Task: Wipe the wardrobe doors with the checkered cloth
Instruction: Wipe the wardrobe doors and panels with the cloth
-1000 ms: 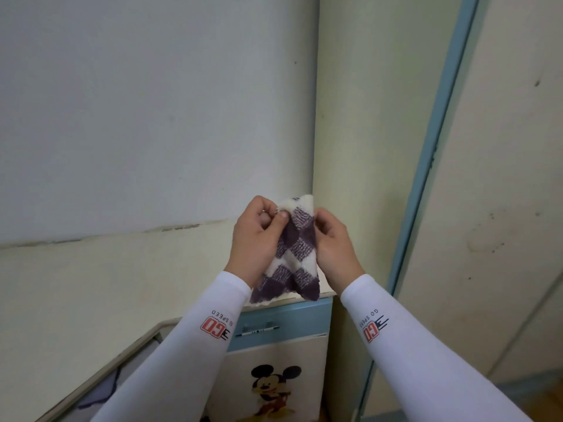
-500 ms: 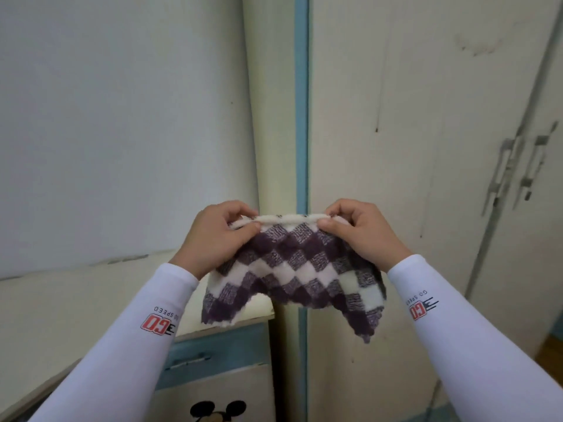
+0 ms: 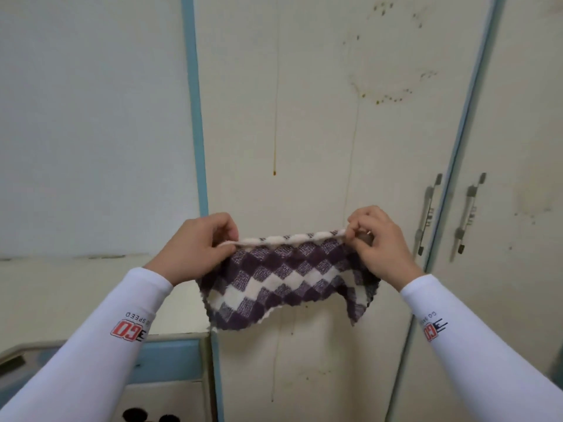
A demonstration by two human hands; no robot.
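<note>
The purple-and-white checkered cloth (image 3: 286, 278) hangs spread out in front of me, held by its top edge. My left hand (image 3: 195, 248) pinches the top left corner and my right hand (image 3: 380, 242) pinches the top right corner. Behind the cloth stands the cream left wardrobe door (image 3: 320, 102), marked with brown drip streaks and specks. The right wardrobe door (image 3: 524, 117) lies beyond a blue strip. Each door carries a metal handle, the left handle (image 3: 428, 213) and the right handle (image 3: 469, 213). The cloth is held a little short of the door.
A pale wall (image 3: 91, 117) fills the left side, edged by a blue wardrobe frame strip (image 3: 195, 117). A low cabinet (image 3: 170, 360) with a blue drawer front and a cartoon mouse picture stands at the lower left, against the wardrobe.
My view has turned right and now faces the wardrobe doors. The cloth went from bunched between both hands to stretched wide, and my hands have moved further apart.
</note>
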